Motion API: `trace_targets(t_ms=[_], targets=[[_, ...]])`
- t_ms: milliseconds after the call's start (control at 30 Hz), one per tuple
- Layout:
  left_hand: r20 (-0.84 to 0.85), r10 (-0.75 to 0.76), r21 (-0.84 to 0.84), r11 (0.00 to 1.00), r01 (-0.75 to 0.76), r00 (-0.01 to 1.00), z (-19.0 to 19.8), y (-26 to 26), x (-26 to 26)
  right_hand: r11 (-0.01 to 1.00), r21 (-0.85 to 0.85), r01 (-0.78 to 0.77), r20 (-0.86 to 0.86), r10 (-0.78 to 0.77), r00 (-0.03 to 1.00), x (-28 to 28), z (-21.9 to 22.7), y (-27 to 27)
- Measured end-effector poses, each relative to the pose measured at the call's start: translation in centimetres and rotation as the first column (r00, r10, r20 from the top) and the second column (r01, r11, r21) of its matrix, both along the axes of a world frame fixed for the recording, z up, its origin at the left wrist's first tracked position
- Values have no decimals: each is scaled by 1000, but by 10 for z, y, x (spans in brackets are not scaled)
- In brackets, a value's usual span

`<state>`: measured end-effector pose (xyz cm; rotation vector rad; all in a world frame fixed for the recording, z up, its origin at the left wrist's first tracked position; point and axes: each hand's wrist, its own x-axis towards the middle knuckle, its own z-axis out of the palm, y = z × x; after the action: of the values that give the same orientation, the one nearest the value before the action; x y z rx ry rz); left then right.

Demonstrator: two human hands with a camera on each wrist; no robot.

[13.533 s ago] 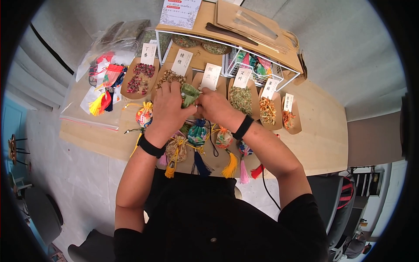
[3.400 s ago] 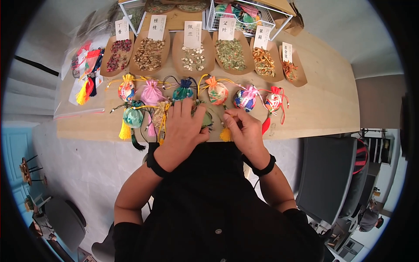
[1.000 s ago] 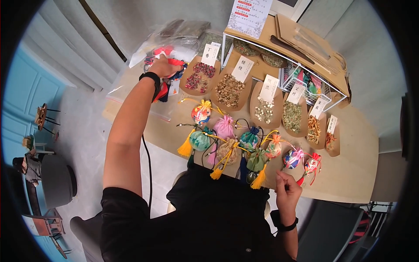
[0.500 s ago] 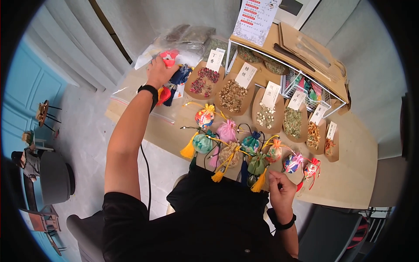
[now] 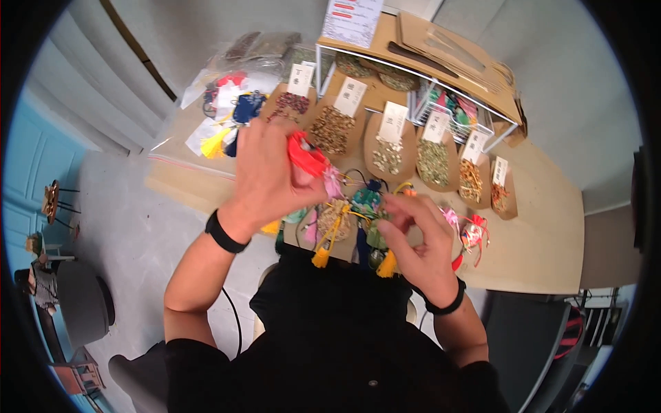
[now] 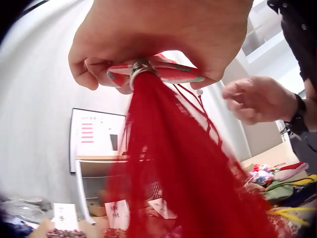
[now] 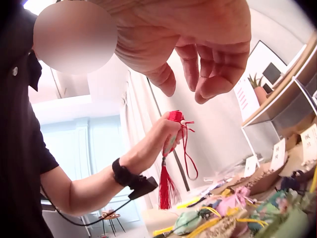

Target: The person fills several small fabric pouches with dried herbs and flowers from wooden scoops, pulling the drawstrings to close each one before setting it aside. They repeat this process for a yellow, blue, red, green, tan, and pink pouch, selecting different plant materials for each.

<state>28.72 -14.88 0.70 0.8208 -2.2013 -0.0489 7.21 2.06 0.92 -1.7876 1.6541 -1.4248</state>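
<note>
My left hand [image 5: 265, 172] grips a red pouch [image 5: 308, 157] above the left part of the table. In the left wrist view a long red tassel [image 6: 158, 148] hangs from the pouch under the fingers. The right wrist view shows the pouch [image 7: 173, 130] pinched, with a red cord [image 7: 187, 153] looped beside it. My right hand [image 5: 423, 237] is raised over the finished-looking pouches, fingers loosely bent and holding nothing; below it lies a green pouch [image 5: 376, 236]. Other drawstring pouches, such as a beige one [image 5: 334, 221], lie along the front edge.
Several paper trays of dried herbs with label cards, one of them green [image 5: 432, 158], stand in a row behind the pouches. A wooden shelf [image 5: 420, 51] is at the back. A plastic bag [image 5: 186, 165] with a blue pouch [image 5: 249, 107] lies at the left.
My left hand has lifted the red pouch from the pile at the left and brought it right, towards my body. My right hand has risen from the front edge, its fingers spread more.
</note>
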Motion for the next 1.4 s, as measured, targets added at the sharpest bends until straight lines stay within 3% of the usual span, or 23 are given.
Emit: trace_targets(t_ms=[167, 200, 500, 600, 800, 900, 1000, 1100, 1400], targets=[[-12, -200, 125, 972, 200, 980, -14, 51, -44, 990, -143, 21, -114, -38, 993, 3, 16, 1], [-36, -221, 79, 972, 223, 975, -19, 56, -52, 987, -156, 28, -132, -49, 990, 0, 13, 3], [-28, -242, -5, 970, 242, 970, -38, 88, -102, 975, -168, 142, -236, -180, 955, -28, -14, 36], [-81, -185, 98, 976, 193, 979, -41, 94, -107, 956, -232, 182, -339, -255, 905, -34, -14, 41], [-97, -218, 322, 917, 238, 971, -63, 104, -105, 947, -286, 145, -406, -257, 877, -40, -16, 39], [-103, -227, 334, 909, 248, 968, -65, 103, -106, 978, -184, 101, -229, -142, 963, -45, -25, 34], [-2, -203, 234, 952, 198, 979, -63, 95, -105, 991, -130, 10, -40, -15, 999, -44, -33, 30], [72, -169, 231, 962, 148, 983, -60, 88, -102, 999, -45, 30, 7, -30, 1000, -43, -34, 33], [143, -50, 229, 973, 17, 988, -60, 86, -112, 987, -99, 127, -147, -141, 979, -47, -26, 31]])
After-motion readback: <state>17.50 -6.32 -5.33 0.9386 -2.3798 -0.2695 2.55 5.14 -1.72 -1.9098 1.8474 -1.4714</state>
